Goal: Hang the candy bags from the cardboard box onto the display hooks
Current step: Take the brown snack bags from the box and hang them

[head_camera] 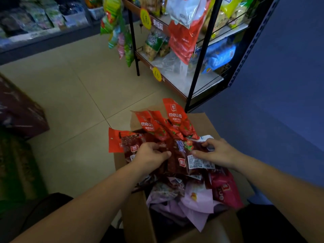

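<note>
An open cardboard box [140,216] stands on the floor below me, full of candy bags. Several red candy bags [168,127] are fanned out above its far edge. My left hand [150,156] grips the lower part of this bunch, thumb over the front. My right hand [215,151] pinches the right edge of a dark red bag [182,160] with a white label. Pink and lilac bags [194,197] lie deeper in the box. A black display rack [199,55] with hanging snack bags stands ahead on the right.
Green and pink snack strips [121,32] hang at the rack's left corner. A blue wall [280,102] runs along the right. A dark red carton [19,109] sits at the left. Shelves of goods [43,20] line the far side of the tiled floor.
</note>
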Motion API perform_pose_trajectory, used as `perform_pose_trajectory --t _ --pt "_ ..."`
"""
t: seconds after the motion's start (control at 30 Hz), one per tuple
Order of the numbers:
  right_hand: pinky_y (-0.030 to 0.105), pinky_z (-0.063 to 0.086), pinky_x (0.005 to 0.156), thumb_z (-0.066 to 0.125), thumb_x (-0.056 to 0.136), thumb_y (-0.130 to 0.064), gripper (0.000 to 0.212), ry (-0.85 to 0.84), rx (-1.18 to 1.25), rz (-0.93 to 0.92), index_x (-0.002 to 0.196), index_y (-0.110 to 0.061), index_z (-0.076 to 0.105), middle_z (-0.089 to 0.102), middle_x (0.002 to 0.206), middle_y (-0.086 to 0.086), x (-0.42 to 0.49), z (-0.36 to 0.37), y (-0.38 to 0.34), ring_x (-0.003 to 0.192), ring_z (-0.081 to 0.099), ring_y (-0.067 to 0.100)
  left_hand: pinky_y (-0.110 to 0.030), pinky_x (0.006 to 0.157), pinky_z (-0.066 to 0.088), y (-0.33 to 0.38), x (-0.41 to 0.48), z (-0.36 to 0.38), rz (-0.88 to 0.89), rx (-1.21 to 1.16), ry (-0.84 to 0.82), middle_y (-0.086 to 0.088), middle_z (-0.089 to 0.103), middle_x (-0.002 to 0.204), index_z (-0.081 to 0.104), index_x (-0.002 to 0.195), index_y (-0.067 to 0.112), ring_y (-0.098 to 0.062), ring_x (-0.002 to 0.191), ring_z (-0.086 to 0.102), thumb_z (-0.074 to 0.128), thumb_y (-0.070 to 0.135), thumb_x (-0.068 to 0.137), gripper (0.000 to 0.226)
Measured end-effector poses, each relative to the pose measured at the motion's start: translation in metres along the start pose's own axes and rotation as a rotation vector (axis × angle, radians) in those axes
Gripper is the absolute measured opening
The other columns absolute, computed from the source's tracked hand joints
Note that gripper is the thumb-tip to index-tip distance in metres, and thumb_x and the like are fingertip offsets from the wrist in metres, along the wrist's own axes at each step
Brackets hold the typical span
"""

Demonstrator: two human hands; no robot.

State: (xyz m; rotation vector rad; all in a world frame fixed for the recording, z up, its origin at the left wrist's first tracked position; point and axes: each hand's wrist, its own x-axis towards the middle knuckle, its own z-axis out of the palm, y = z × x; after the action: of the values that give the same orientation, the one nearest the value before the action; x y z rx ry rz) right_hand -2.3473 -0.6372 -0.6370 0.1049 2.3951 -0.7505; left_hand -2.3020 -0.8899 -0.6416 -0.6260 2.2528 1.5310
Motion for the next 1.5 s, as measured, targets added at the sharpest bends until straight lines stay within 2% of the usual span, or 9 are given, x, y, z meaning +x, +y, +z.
perform_pose_trajectory --t 0.13,0.27,0.4,0.6,0.83,0.97,1.1,1.27,1.5 --pt "0.044 0.034 0.119 0.043 0.067 -0.101 0.093 -0.1 0.235 0.058 0.135 -0.041 0.062 0.052 0.15 -0.006 -0.012 0.002 -0.013 0.138 0.049 0.02 -0.036 0.08 0.064 -0.002 -0.011 0.005 0.086 -0.052 -0.071 0.001 0.079 0.085 0.074 0.089 0.017 -0.014 0.08 0.077 0.091 0.011 0.072 0.025" --pt "0.053 0.031 0.12 0.044 0.061 -0.104 0.095 -0.021 0.142 -0.026 0.129 -0.042 0.065 0.056 0.149 -0.008 -0.017 -0.001 -0.016 0.139 0.05 0.023 -0.03 0.086 0.062 0.014 -0.023 0.013 0.317 -0.084 -0.004 0.006 0.08 0.096 0.075 0.106 0.013 -0.004 0.089 0.075 0.077 -0.011 0.074 0.041" --pt "0.027 0.048 0.104 0.079 0.086 -0.047 0.078 0.052 0.406 -0.23 0.153 -0.037 0.042 0.05 0.151 -0.009 -0.03 -0.018 -0.042 0.131 0.056 0.011 -0.01 0.084 0.053 0.034 -0.041 0.018 0.427 -0.134 -0.061 0.01 0.072 0.106 0.065 0.131 0.018 0.01 0.095 0.067 0.074 -0.01 0.08 0.058" --pt "0.023 0.059 0.069 0.075 0.093 -0.016 0.031 -0.098 0.552 -0.198 0.122 -0.017 0.068 0.081 0.108 0.002 -0.034 -0.024 -0.052 0.092 0.078 0.016 -0.036 0.097 0.058 0.027 -0.042 0.007 0.404 -0.15 -0.052 0.006 0.077 0.106 0.073 0.119 0.02 -0.009 0.106 0.071 0.083 0.006 0.081 0.042" --pt "0.042 0.057 0.095 0.062 0.103 -0.02 0.017 0.006 0.472 -0.184 0.119 -0.022 0.058 0.073 0.115 0.003 -0.031 -0.009 -0.05 0.106 0.071 0.02 -0.035 0.086 0.054 -0.005 -0.027 -0.038 0.229 0.659 0.235 -0.003 0.068 0.115 0.062 0.123 0.018 -0.028 0.11 0.065 0.073 0.042 0.087 0.045" --pt "0.053 0.056 0.099 0.065 0.1 -0.03 0.014 0.053 0.367 -0.222 0.112 -0.028 0.057 0.073 0.112 -0.001 -0.035 -0.008 -0.049 0.105 0.071 0.02 -0.023 0.088 0.048 -0.014 -0.027 -0.035 0.109 0.368 0.087 0.002 0.07 0.116 0.064 0.129 0.011 -0.012 0.104 0.063 0.081 0.025 0.087 0.048" --pt "0.056 0.056 0.096 0.067 0.086 -0.057 0.037 0.083 0.277 -0.251 0.111 -0.033 0.053 0.069 0.115 0.005 -0.038 -0.014 -0.05 0.107 0.069 0.027 -0.039 0.085 0.062 -0.01 -0.019 -0.026 0.105 0.188 0.079 -0.002 0.079 0.092 0.077 0.094 0.013 -0.021 0.089 0.075 0.078 0.016 0.087 0.008" --pt "0.035 0.055 0.08 0.061 0.103 -0.026 0.01 0.289 0.388 -0.262 0.108 -0.024 0.052 0.068 0.104 0.0 -0.053 -0.042 -0.062 0.096 0.068 0.017 -0.012 0.046 0.037 0.028 -0.04 -0.011 0.281 0.01 0.083 0.015 0.057 0.049 0.068 0.075 0.007 0.003 0.044 0.049 0.065 0.014 0.097 0.024" --pt "0.032 0.042 0.063 0.045 0.109 -0.026 0.016 0.516 0.434 -0.231 0.115 -0.012 0.043 0.054 0.093 0.003 -0.063 -0.043 -0.053 0.079 0.055 0.017 -0.023 0.05 0.036 0.045 -0.058 0.004 0.349 -0.175 0.133 0.0 0.048 0.055 0.058 0.072 0.005 -0.012 0.051 0.04 0.065 0.023 0.097 0.032"
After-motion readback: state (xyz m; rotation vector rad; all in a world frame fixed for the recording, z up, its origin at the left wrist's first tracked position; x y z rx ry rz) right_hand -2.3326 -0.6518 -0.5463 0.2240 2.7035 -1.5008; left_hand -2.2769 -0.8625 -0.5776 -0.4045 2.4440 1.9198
